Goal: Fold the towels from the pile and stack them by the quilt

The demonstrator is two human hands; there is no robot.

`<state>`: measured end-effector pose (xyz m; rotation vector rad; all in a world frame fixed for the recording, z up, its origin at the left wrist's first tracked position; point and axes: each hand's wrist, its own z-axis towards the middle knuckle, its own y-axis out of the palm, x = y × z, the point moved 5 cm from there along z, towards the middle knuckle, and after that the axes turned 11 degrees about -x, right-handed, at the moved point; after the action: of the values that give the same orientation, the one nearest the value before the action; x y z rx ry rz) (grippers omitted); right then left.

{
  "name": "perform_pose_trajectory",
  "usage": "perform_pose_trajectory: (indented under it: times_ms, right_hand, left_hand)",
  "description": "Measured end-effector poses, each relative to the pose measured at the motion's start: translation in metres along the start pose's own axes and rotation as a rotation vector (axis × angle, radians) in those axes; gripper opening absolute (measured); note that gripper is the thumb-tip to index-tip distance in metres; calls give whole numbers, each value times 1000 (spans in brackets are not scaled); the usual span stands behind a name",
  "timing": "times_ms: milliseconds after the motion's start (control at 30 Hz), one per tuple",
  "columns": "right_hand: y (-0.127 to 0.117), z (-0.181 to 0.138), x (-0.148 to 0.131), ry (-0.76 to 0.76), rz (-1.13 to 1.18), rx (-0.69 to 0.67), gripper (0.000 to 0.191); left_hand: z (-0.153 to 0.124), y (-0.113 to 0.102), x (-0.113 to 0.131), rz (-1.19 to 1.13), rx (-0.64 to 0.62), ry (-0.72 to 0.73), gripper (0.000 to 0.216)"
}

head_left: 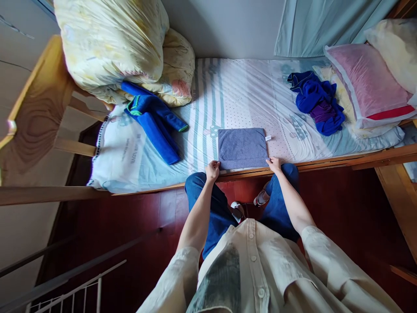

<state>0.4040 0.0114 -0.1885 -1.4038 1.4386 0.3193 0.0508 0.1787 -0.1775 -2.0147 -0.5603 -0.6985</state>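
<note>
A grey-blue towel [243,145] lies flat on the bed's near edge, with a folded strip along its front and a white tag [268,138] at its right side. My left hand [213,170] pinches the towel's near left corner. At the near right corner, my right hand [274,164] has its fingers closed on the cloth. Left of the towel, a blue garment with green trim [156,121] is spread on the sheet. To the right, a crumpled blue and purple garment [319,104] lies in a heap.
The bed [241,87] has a patterned sheet and a wooden frame. A bulky yellow quilt [114,39] is piled at the back left; a pink pillow [374,82] rests at the right. A wooden headboard [39,100] stands left, and a white metal rack [81,291] is at lower left.
</note>
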Motion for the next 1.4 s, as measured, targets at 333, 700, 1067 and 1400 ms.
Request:
perform_pose_trajectory:
  times_ms: [333, 700, 1067, 1400]
  right_hand:
    - [-1, -11, -2, 37, -78, 10, 18]
    - [5, -4, 1, -3, -237, 54, 36]
    - [7, -6, 0, 58, -217, 90, 23]
    - [7, -8, 0, 140, -250, 91, 25]
  left_hand:
    - [-5, 3, -2, 94, -16, -76, 25]
    - [-1, 9, -9, 145, -34, -125, 23]
    - [-4, 9, -7, 151, -15, -128, 23]
    - [-9, 7, -9, 131, -21, -147, 21]
